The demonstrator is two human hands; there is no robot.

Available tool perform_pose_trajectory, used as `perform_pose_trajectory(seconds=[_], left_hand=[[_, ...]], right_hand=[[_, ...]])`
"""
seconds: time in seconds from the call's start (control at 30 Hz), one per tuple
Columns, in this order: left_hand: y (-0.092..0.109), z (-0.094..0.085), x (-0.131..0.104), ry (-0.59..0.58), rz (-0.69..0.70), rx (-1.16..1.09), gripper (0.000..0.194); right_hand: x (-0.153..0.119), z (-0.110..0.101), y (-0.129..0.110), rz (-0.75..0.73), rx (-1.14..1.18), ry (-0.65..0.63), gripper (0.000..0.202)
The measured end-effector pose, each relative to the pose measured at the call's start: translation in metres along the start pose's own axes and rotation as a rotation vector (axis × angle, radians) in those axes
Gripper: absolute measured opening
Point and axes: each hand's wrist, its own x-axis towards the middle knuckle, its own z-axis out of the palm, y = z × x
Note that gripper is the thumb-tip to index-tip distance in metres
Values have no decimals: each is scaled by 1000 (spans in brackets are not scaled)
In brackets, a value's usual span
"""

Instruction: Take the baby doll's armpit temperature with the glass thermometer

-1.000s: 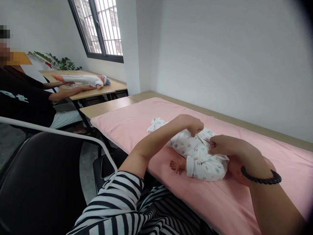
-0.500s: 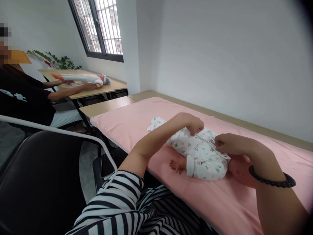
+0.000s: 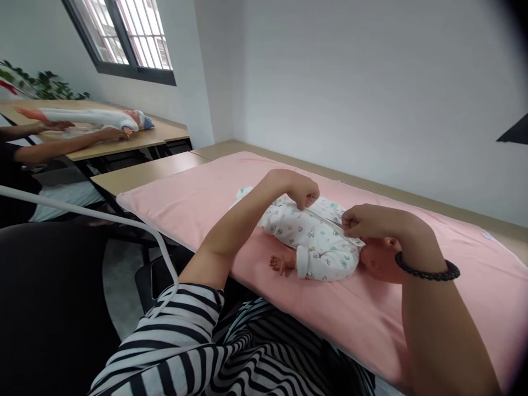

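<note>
A baby doll [image 3: 377,261] lies on its back on a pink sheet [image 3: 185,206], its head to the right. It wears a white baby outfit [image 3: 313,236] with small coloured prints. Over the outfit's front, my left hand [image 3: 304,191] is closed in a pinch at the belly. My right hand [image 3: 365,221], with a black beaded bracelet on the wrist, pinches near the doll's neck. Between both hands runs a taut pale edge of the outfit's front. My fingers hide exactly what part each one grips. One doll hand [image 3: 282,263] sticks out of a cuffed sleeve.
At the left, a co-worker's hands [image 3: 111,133] rest by another doll [image 3: 86,115] on a wooden table [image 3: 165,132]. A black chair [image 3: 49,302] with a pale curved bar [image 3: 124,220] stands at my left. A wall borders the sheet's far side.
The view has turned a little right, so everything sits further left and slightly higher. Both my hands keep their pinch on the outfit's front, with hardly any shift against the doll.
</note>
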Motion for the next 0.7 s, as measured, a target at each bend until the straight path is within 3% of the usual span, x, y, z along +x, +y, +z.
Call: perform_pose_trajectory(seconds=[0.13, 0.27, 0.37, 0.5, 0.6, 0.7], left_hand=[[-3, -5, -10, -18, 88, -80, 13], [8, -7, -19, -173, 197, -140, 6], [21, -5, -23, -282, 203, -153, 5], [31, -2, -29, -319, 189, -118, 4], [33, -1, -32, -270, 185, -68, 8], [33, 0, -28, -134, 25, 41, 13]], right_hand=[[-13, -5, 6, -108, 69, -50, 20], [-18, -5, 5, -264, 126, -198, 11], [-15, -3, -8, -252, 114, -322, 14], [-8, 1, -20, -288, 95, -439, 17], [-5, 4, -17, -247, 61, -343, 14], [2, 6, -7, -58, -58, -57, 19]])
